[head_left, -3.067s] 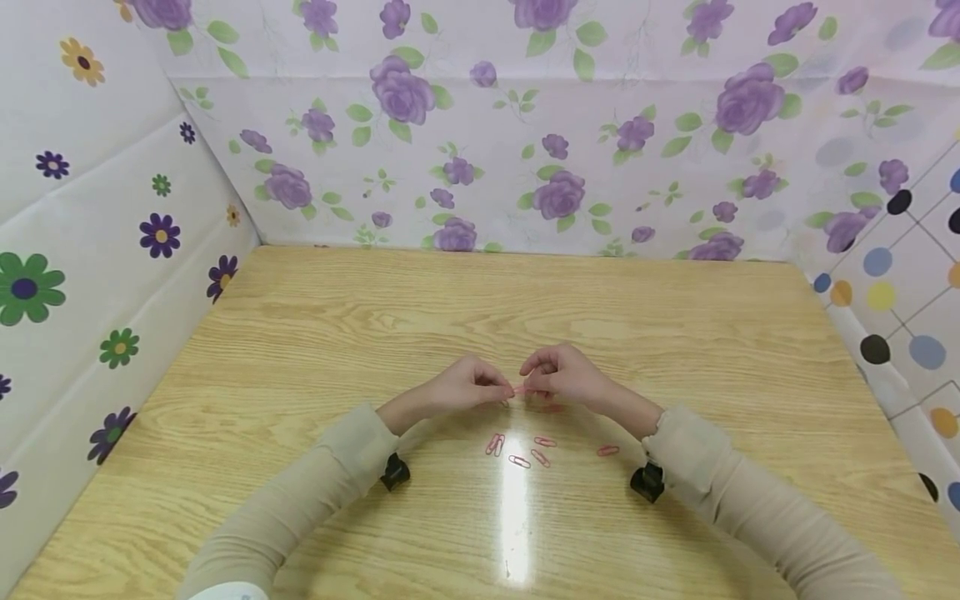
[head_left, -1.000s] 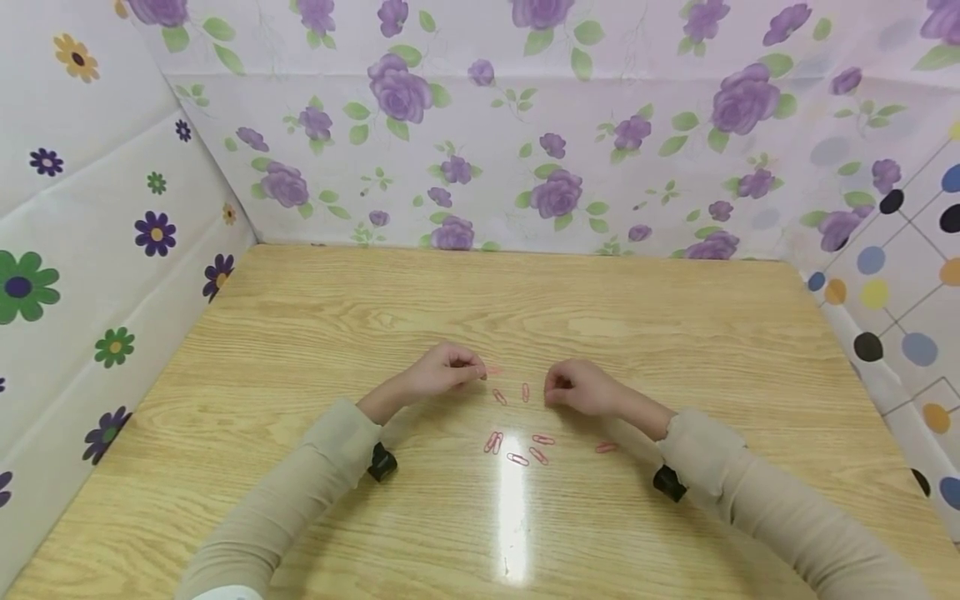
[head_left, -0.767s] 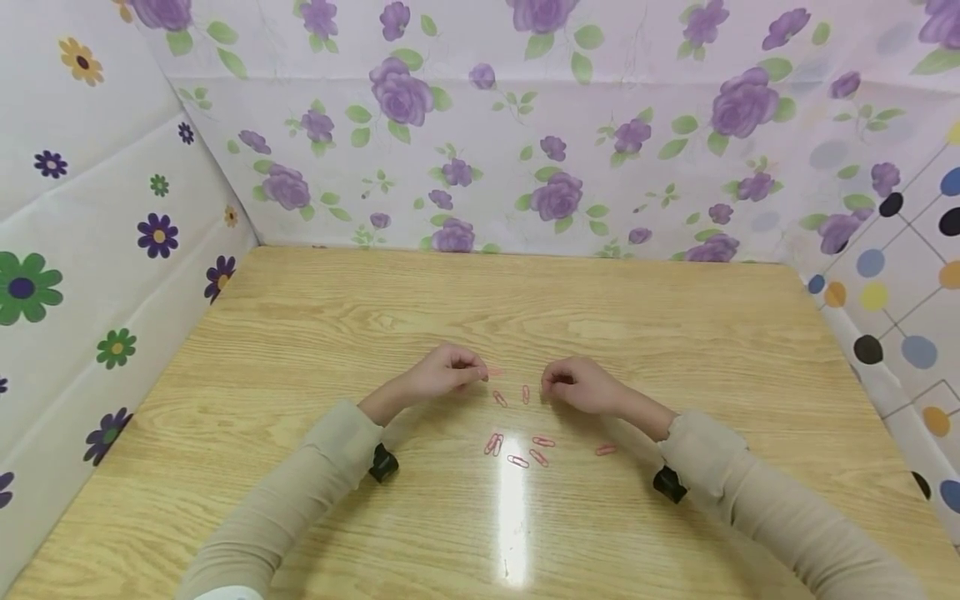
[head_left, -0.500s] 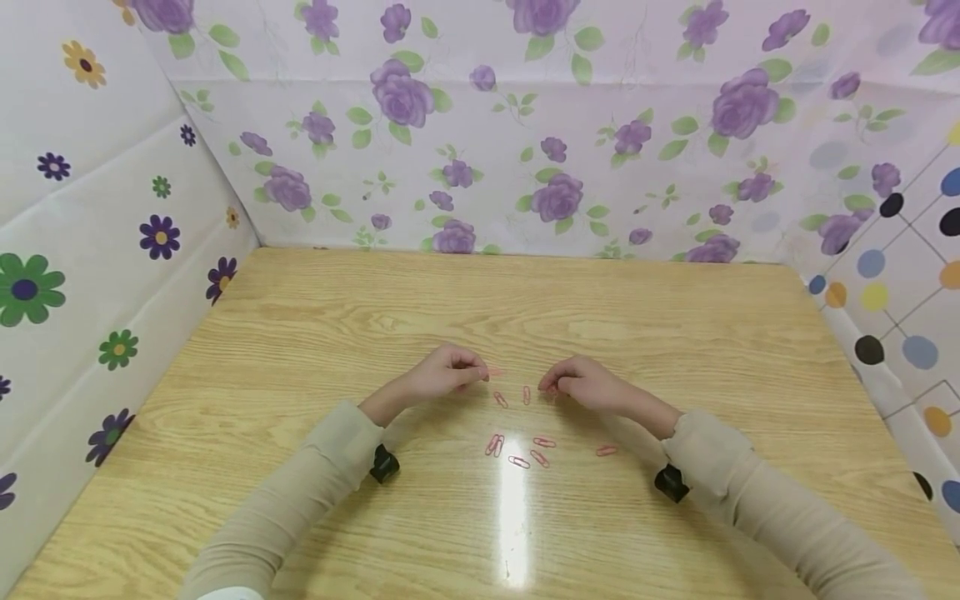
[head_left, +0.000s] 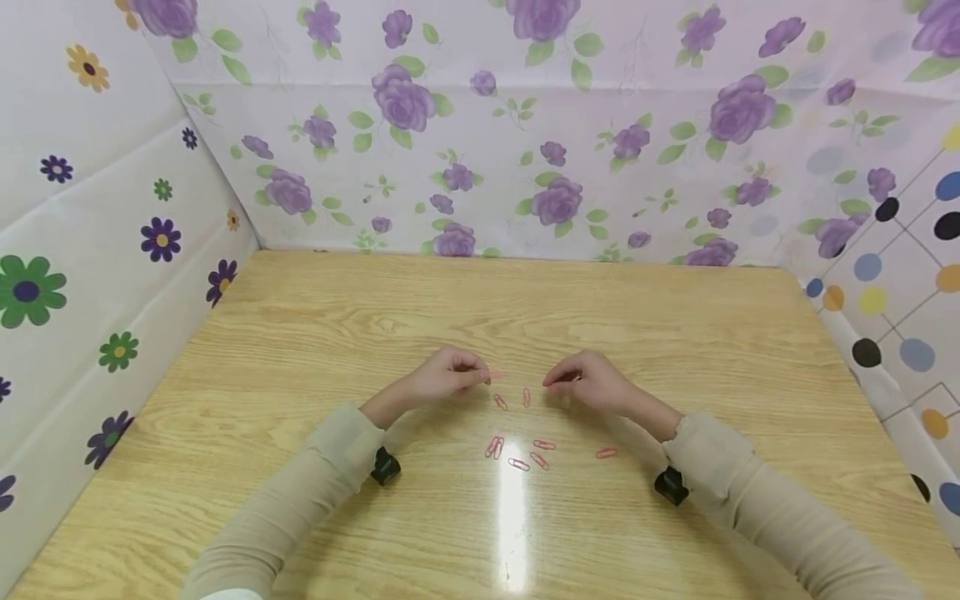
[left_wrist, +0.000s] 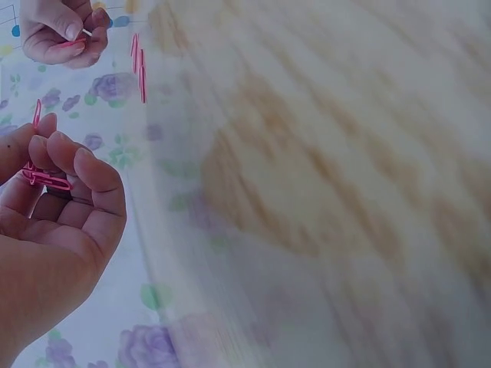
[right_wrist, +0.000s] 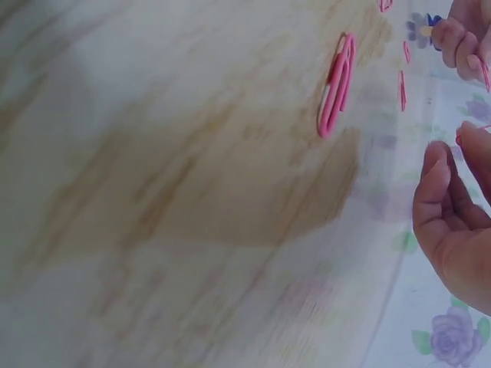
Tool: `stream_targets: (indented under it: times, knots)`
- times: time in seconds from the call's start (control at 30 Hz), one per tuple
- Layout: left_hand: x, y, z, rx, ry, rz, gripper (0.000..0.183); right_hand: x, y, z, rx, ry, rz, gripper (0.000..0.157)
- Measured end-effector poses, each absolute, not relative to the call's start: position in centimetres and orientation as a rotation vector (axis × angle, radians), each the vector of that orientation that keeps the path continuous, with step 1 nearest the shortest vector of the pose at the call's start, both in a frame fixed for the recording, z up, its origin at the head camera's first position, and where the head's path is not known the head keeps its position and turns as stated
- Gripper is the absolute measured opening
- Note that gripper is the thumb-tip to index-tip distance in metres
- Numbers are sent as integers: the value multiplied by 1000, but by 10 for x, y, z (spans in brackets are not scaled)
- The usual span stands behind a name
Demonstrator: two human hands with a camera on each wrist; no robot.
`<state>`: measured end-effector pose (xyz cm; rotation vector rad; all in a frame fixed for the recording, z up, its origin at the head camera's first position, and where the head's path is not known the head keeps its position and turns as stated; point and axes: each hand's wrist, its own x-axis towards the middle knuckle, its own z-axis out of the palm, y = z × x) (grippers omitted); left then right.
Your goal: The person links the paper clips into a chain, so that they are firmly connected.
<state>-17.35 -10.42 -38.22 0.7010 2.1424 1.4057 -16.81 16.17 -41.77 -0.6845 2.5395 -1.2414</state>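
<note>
Pink paperclips (head_left: pixel 527 397) lie loose between the hands (head_left: pixel 437 377) (head_left: pixel 596 385), each pinching further clips (left_wrist: pixel 51 181).

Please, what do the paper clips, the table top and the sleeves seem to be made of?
Paper clips: probably metal wire in smooth pink plastic, judging by thin, evenly coloured loops.
Table top: glossy wood or printed laminate; it shows grain and a bright reflection.
Sleeves: apparently matte beige cloth, since they wrinkle softly.

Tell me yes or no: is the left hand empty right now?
No, the left wrist view shows the left hand holding pink paper clips.
</note>
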Motion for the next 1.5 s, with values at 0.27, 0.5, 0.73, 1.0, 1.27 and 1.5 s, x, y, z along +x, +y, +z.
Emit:
stream_targets:
  times: [0.27, 0.5, 0.73, 1.0, 1.27, 1.5]
  knots:
    - [-172, -104, -380, 710, 2150, 1395, 20, -166, 157, -415, -655, 2580, -1292, 8]
    - [-179, -103, -394, 749, 2153, 1410, 21, -167, 152, -414, -623, 2578, -1359, 13]
    - [-185, -99, -407, 775, 2171, 1395, 22, -166, 146, -414, -566, 2547, -1460, 12]
    - [-186, -93, -408, 800, 2179, 1408, 21, -165, 137, -414, -606, 2615, -1502, 4]
    - [-185, -86, -404, 776, 2142, 1427, 22, -154, 128, -397, -636, 2605, -1538, 5]
    - [-183, -83, -402, 754, 2151, 1418, 21, -152, 126, -395, -635, 2598, -1553, 5]
